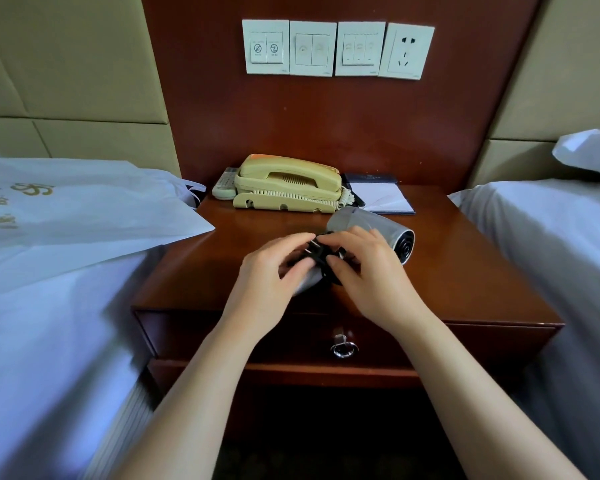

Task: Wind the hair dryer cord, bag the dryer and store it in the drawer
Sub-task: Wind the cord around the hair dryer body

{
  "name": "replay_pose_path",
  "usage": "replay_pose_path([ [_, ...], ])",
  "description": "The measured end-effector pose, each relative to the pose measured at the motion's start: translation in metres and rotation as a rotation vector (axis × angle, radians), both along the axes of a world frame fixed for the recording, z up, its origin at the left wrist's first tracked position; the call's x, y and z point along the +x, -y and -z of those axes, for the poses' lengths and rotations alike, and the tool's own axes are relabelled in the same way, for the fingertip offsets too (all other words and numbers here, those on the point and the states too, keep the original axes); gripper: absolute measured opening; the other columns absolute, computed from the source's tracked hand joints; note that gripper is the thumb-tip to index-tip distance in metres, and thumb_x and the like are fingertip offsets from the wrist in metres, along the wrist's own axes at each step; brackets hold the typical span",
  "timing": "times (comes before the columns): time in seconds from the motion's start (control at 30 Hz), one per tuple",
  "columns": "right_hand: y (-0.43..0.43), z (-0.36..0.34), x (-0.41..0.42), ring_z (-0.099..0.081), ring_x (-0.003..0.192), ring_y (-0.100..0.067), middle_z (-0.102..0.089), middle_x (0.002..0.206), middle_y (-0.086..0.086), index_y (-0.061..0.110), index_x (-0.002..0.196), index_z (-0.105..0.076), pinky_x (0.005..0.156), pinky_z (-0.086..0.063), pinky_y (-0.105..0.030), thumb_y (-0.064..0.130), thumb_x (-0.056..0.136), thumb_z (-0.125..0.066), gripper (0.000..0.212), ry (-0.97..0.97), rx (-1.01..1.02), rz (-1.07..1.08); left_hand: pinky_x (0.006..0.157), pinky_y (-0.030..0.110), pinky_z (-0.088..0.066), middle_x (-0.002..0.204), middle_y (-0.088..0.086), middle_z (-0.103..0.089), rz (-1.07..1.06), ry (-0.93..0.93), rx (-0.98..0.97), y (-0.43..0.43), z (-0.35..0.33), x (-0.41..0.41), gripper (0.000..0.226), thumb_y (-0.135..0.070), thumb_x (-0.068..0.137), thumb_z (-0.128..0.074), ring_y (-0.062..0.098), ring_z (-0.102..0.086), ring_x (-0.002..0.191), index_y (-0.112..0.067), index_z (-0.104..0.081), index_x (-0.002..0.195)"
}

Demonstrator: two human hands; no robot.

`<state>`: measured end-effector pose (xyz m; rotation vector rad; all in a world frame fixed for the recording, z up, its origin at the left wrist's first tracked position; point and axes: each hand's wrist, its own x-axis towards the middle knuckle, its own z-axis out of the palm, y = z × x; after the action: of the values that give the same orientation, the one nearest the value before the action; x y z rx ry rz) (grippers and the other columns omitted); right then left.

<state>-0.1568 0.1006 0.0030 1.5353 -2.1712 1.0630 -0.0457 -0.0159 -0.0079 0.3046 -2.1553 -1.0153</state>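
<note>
At the far left I see the flat white bag with gold lettering lying on the bed, its corner overhanging the dark red wooden nightstand. It is not in use yet.

Next comes the left hand, fingers curled round the handle end of the silver-grey hair dryer and steadying it on the nightstand top. Between the 2 hands sits the black power cord, bunched in loops against the handle, with what looks like the plug poking up. The right hand pinches that cord bundle between thumb and forefinger. The dryer's barrel lies to the right of it, nozzle pointing right, just in front of the cream telephone.

I judge this as the tail of step 1: the winding looks nearly done, with the loose end being tucked. Bagging and storing are not yet begun. The next move calls for holding the coil tight with 1 hand while the other reaches left for the bag. The nightstand drawer below is closed, so its metal ring pull needs a free hand.
</note>
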Motion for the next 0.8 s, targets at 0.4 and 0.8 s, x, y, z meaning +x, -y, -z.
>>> replay_pose_path([
  [0.4,-0.005,0.007,0.016,-0.053,0.094,-0.022,-0.055,0.11,-0.003,0.012,0.125,-0.058,0.068,-0.053,-0.036,0.043,0.09,-0.038,0.052,-0.205,0.118,0.025,0.062,0.01,-0.042,0.071,-0.004,-0.064,-0.13,0.025,-0.161,0.007,-0.002,-0.002,0.015,-0.012,0.091,-0.056,0.005,-0.059,0.073,-0.008,-0.067,0.081],
  [0.8,-0.001,0.009,0.025,-0.059,0.075,-0.022,-0.064,0.088,-0.003,0.011,0.094,-0.068,0.053,-0.046,-0.029,0.028,0.086,-0.05,0.027,-0.317,0.036,0.214,0.082,0.011,-0.051,0.096,-0.014,-0.063,0.059,0.276,-0.008,0.005,-0.009,0.012,0.018,-0.014,0.087,-0.062,0.0,-0.062,0.094,-0.031,-0.059,0.089],
])
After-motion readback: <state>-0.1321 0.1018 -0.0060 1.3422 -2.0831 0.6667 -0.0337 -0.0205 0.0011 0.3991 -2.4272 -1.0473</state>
